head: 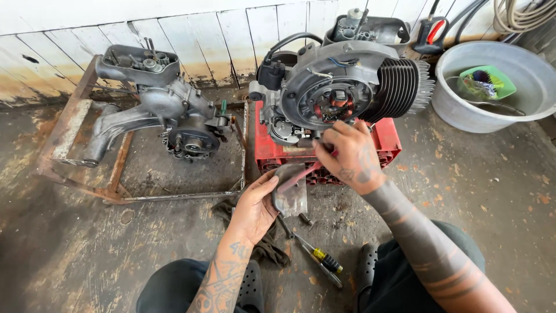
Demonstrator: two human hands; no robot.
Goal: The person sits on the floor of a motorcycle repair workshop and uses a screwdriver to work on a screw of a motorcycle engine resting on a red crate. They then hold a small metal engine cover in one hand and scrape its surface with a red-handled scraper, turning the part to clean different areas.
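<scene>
On a stained concrete floor (pixel 87 249), the left hand (pixel 255 208) grips a flat grey metal cover plate (pixel 289 194) by its edge; it looks stiff, light and greasy. The right hand (pixel 347 153) pinches a red-handled tool (pixel 301 175) at the grey finned engine (pixel 341 87) on the red plastic crate (pixel 388 142).

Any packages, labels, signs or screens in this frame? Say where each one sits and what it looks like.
No signs or screens show.
Wrapper: crumpled, shiny and multicoloured, in the green dish inside the grey basin at right.
Crate: red plastic, boxy, under the engine; any label on it is too small to tell.
</scene>
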